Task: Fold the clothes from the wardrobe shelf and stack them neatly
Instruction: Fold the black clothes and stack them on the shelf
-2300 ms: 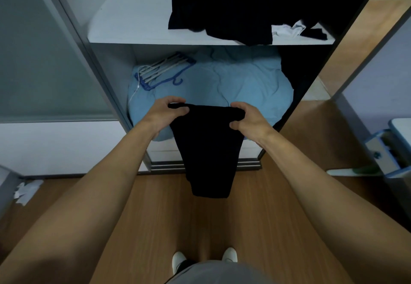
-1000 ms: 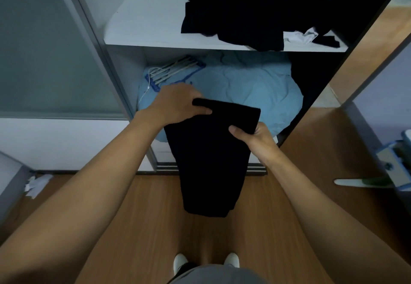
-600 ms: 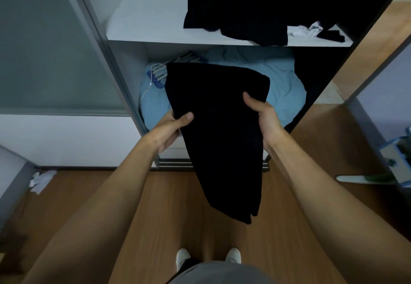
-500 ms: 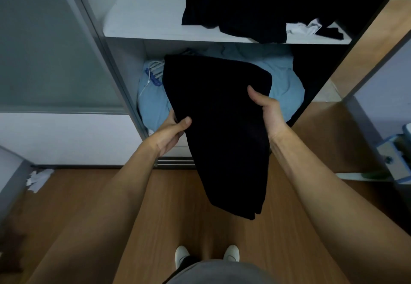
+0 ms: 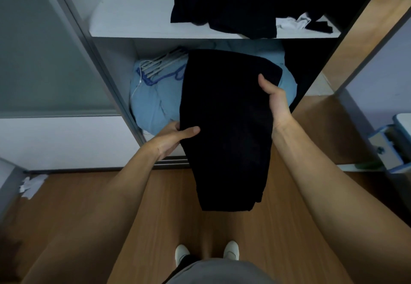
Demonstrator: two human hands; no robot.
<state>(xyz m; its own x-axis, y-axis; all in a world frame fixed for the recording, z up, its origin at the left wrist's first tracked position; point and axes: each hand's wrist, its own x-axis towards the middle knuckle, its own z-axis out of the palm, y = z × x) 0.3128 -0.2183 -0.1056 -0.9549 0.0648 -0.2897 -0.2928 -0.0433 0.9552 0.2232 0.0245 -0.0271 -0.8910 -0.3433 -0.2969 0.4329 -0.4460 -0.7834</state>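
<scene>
Wood-grain floor [image 5: 89, 205] below, white wardrobe shelf [image 5: 133, 16] up top, a rumpled heap of dark clothes [image 5: 233, 1] on its right half. Out front, a long, flat-folded black garment [image 5: 226, 116] hangs in mid-air over soft blue bedding [image 5: 155, 99]. Left hand [image 5: 171, 139] pinches its left edge, thumb on top; right hand [image 5: 275, 103] grips the right edge higher up. Fingers underneath are hidden, and the fabric's detail is lost in the dark.
</scene>
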